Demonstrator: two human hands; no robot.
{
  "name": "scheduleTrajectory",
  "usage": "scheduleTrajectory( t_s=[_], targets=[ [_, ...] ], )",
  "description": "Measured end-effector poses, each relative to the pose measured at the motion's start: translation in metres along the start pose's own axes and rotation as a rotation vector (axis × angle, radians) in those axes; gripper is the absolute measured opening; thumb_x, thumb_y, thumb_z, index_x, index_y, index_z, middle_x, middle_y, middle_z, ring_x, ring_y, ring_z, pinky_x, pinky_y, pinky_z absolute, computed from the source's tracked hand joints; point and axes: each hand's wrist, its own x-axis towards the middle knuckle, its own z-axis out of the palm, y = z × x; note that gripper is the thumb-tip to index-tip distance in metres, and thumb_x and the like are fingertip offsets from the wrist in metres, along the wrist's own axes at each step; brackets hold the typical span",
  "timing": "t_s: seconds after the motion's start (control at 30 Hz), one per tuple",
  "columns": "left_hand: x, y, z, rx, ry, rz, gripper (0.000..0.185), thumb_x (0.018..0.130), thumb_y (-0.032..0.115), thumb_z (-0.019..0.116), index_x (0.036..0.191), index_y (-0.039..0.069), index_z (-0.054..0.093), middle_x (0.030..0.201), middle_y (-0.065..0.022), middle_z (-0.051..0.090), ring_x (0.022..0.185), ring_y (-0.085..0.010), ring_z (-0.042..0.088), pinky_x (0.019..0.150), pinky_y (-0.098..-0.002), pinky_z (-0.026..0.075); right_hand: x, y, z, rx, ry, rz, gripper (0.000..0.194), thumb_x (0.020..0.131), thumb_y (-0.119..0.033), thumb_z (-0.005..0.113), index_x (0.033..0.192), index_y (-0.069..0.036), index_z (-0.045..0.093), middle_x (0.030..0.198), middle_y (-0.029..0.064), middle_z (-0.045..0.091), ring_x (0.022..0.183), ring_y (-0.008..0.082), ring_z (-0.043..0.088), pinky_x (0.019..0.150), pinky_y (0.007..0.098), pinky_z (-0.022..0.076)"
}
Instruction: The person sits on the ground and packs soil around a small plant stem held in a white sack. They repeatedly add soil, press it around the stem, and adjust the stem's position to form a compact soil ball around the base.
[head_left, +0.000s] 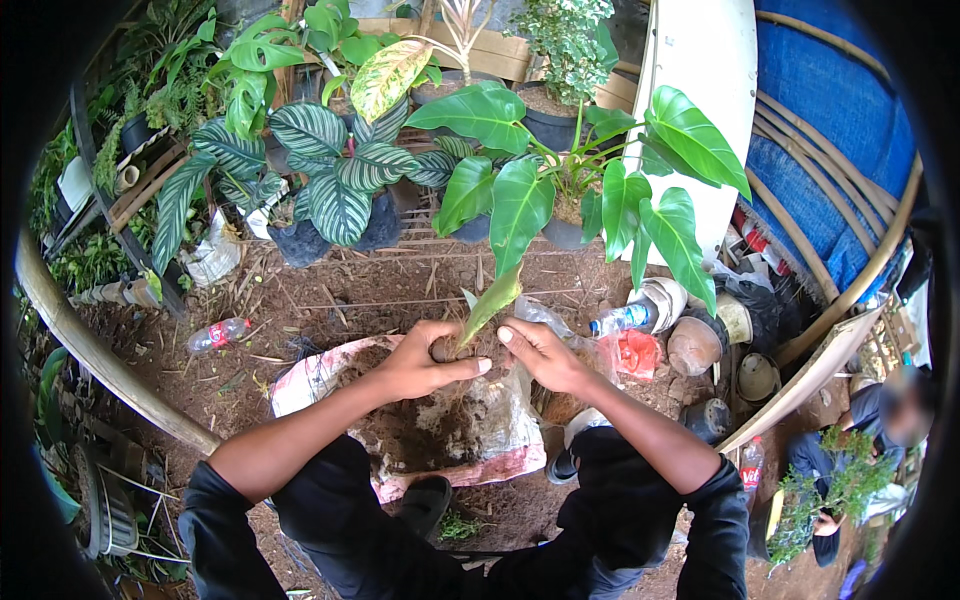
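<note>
My left hand (420, 360) is closed around the base of a young plant (491, 300). The plant has an upright yellow-green leaf and a tangle of fine brown roots (484, 349). My right hand (544, 352) grips the right side of those roots, with its thumb on top and its other fingers partly hidden. Below both hands lies a white and pink plastic sack (517, 442), spread over the ground. Dark crumbly soil (420, 435) is heaped on it.
Potted striped-leaf plants (330, 187) and a large green philodendron (525, 202) stand on a slatted rack ahead. Plastic bottles (217, 335) (622, 319) and used plant pots (694, 345) lie around. Bamboo poles (112, 375) curve alongside. Another person (870, 427) sits at right by a bushy plant (832, 480).
</note>
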Motion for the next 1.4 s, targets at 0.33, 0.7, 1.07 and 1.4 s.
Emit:
scheduleTrajectory(
  t_s=[0.33,0.7,1.07,1.4],
  targets=[
    [0.0,0.004,-0.002,-0.008,-0.066,-0.085,0.045,0.081,0.03,0.079,0.113,0.001,0.066,0.094,-0.0072,0.069,0.088,-0.0125,0.063,0.082,-0.0309,0.049,-0.001,-0.009,-0.007,-0.002,-0.087,-0.097,0.043,0.098,-0.035,0.058,0.122,0.001,0.059,0.098,0.0098,0.063,0.091,0.015,0.058,0.083,0.0327,0.0478],
    [0.001,-0.002,0.003,-0.033,0.006,0.023,0.041,0.083,0.026,0.078,0.112,0.0,0.066,0.094,-0.0064,0.07,0.087,-0.0111,0.062,0.081,-0.0299,0.049,0.003,0.006,0.0,0.397,-0.057,0.012,0.026,0.098,-0.028,0.061,0.1,-0.003,0.058,0.086,-0.0007,0.058,0.079,0.0066,0.054,0.07,0.0257,0.0462],
    [0.011,-0.011,0.001,-0.641,0.276,-0.357,0.035,0.087,0.032,0.073,0.108,0.007,0.063,0.103,-0.005,0.066,0.096,-0.0159,0.063,0.087,-0.0355,0.05,0.009,0.007,0.0,0.207,0.43,-0.021,0.03,0.086,-0.005,0.073,0.112,-0.004,0.059,0.108,0.0044,0.061,0.1,0.0112,0.058,0.089,0.0271,0.0488],
    [0.009,-0.01,0.0,-1.029,0.088,-0.364,0.043,0.09,0.024,0.058,0.126,0.003,0.051,0.117,-0.0096,0.062,0.109,-0.0223,0.062,0.094,-0.0424,0.05,0.008,-0.017,0.014,-0.034,0.474,-0.076,0.041,0.084,-0.003,0.069,0.123,-0.005,0.058,0.113,0.0089,0.066,0.104,0.0151,0.061,0.091,0.0311,0.0474]
  ],
)
